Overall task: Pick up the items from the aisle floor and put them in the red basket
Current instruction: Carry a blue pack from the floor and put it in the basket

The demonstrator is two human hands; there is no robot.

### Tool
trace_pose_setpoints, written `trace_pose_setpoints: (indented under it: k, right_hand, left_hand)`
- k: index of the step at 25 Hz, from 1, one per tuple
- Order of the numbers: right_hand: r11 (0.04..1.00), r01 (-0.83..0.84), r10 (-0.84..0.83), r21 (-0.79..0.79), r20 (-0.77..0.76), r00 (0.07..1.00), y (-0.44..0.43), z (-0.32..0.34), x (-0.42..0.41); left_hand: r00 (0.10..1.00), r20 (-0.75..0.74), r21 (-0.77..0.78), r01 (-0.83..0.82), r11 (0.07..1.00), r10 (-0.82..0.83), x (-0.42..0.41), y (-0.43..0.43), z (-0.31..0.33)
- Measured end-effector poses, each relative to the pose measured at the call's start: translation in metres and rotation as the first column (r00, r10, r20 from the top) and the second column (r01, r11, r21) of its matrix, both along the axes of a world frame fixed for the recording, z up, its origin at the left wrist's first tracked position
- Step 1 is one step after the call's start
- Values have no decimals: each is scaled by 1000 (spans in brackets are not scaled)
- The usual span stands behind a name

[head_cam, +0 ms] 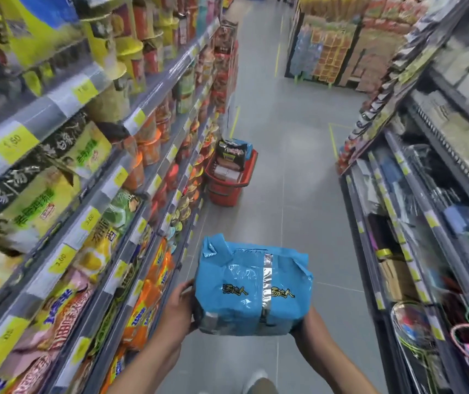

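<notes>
The left hand [176, 311] grips the blue noodle pack [253, 288] above the aisle floor, the right hand [303, 327] supports its far side, fingers hidden and grip unclear, so carry it level to the red basket [227, 194] ahead and lower it onto the packs [229, 155] inside.

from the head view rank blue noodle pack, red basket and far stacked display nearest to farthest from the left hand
1. blue noodle pack, gripped by the left hand
2. red basket, on the floor ahead, by the left shelves
3. stacked display, far end, right side
</notes>
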State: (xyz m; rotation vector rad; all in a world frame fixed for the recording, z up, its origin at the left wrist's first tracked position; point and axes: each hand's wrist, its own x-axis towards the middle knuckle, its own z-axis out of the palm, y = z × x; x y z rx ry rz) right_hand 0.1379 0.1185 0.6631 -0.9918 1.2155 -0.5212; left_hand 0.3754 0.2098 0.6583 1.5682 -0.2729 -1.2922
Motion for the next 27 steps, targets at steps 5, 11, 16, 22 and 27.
trace_pose_setpoints:
  k: [5,11,16,22,27]
  right_hand:
    - [1000,-19,19,13,23,1000,-118,-15,35]
    - [999,13,-14,51,19,1000,-269,-28,69]
    - [998,-11,12,62,-12,1000,-380,-25,99]
    - [995,-31,33,92,-16,999,-491,-39,154]
    - [976,18,-40,219,100,994,-571,-53,194]
  left_hand:
    - [1000,-3,13,4,1000,-4,40,-118,-10]
    - [994,102,40,36,999,-40,68,-268,-14]
    - [999,34,93,-31,995,28,89,-378,-19]
    - [993,19,130,-119,984,117,136,-489,-30]
    - [999,26,152,16,988,-20,193,-571,-75]
